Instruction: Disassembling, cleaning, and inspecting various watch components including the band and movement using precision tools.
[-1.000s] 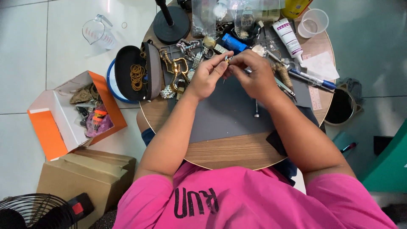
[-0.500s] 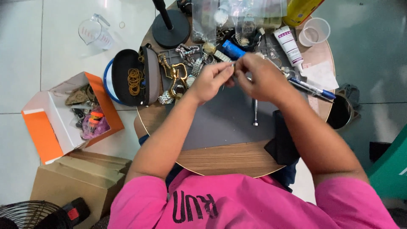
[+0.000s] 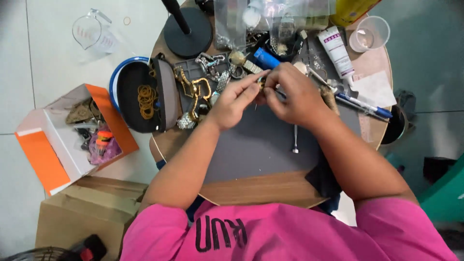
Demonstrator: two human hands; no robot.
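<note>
My left hand [image 3: 234, 99] and my right hand [image 3: 292, 94] meet over a grey mat [image 3: 263, 145] on a round wooden table [image 3: 261, 191]. Both pinch a small gold-coloured piece [image 3: 261, 85] between their fingertips; its shape is too small to tell. A thin metal tool [image 3: 294, 140] lies on the mat just below my right hand. Gold and silver jewellery pieces [image 3: 195, 92] lie heaped left of my left hand.
An open black case [image 3: 140, 96] holds gold rings. A black stand base [image 3: 187, 31], blue tube [image 3: 266, 59], white tube [image 3: 336, 50], plastic cup [image 3: 369, 34] and blue pen [image 3: 365, 104] crowd the far side. An orange-and-white box [image 3: 63, 135] and cardboard boxes [image 3: 89, 208] sit on the floor.
Both hands stay pinched together on the small piece and have shifted slightly with small finger movements. The camera view has drifted a little.
</note>
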